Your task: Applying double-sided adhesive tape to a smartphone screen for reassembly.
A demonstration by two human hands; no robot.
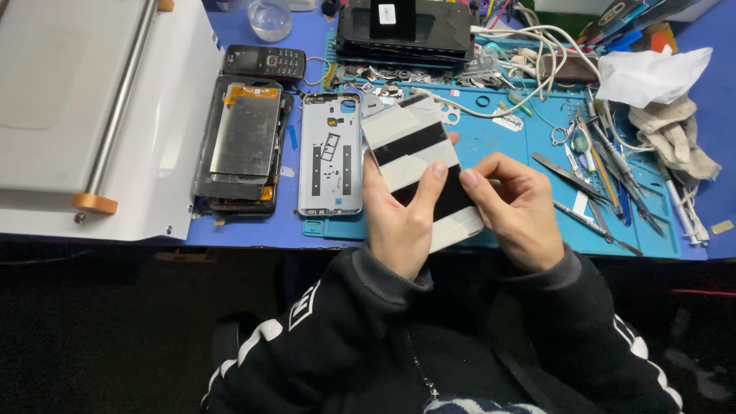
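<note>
**Inspector:** Report the hands, placing everything against the blue work mat (pixel 498 146).

**Assistant:** The person's left hand (pixel 399 222) grasps a flat phone panel (pixel 422 165) from beneath and along its left edge, thumb pressed on the face. The panel is pale with two black bands across it, held tilted above the near edge of the mat. The right hand (pixel 517 211) closes on the panel's right edge, thumb and forefinger pinched at the lower black band.

**Inspector:** Is either hand slack?

**Assistant:** No. Both are gripping the panel. Whether the right fingertips hold a strip or only the edge cannot be told.

**Inspector:** Surroundings?

**Assistant:** A grey phone back cover (pixel 330 153) lies face-open on the mat's left end, just beside the held panel. Left of the mat lies an opened phone body (pixel 244 146) with a metal plate showing, and beyond it a white machine (pixel 92 107) with a roller bar. A small keypad phone (pixel 264 61) lies beyond the opened body. Tweezers and picks (pixel 606 176) are spread over the mat's right part. White cables (pixel 521 69) cross its far edge, and crumpled tissue (pixel 652 73) lies beyond its far right corner.
</note>
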